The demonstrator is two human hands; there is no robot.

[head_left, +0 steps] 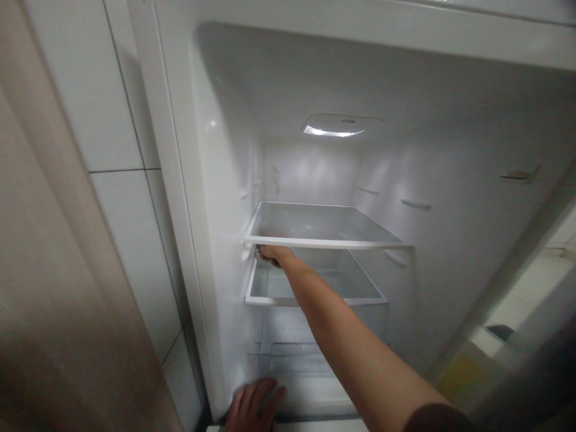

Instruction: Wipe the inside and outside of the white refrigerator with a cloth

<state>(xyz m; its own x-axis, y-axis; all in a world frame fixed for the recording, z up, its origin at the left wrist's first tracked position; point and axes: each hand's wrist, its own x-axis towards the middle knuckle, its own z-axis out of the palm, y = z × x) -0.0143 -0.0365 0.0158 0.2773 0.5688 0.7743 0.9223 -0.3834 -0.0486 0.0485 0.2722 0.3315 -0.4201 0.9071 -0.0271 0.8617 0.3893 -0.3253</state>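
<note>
I look into an open, lit fridge with white walls. My right hand (273,254) reaches in just under the front left corner of the upper glass shelf (324,242). Its fingers are curled round a small greyish thing (260,254) that I cannot make out. Below it sits a second glass shelf (270,299). My left hand (254,405) lies flat, fingers together, on the fridge's lower left front edge and holds nothing.
A clear drawer (288,360) sits under the lower shelf. The ceiling lamp (333,131) is on. White wall tiles (117,198) and a beige panel (54,288) stand to the left. The fridge door's edge (531,336) is at the right.
</note>
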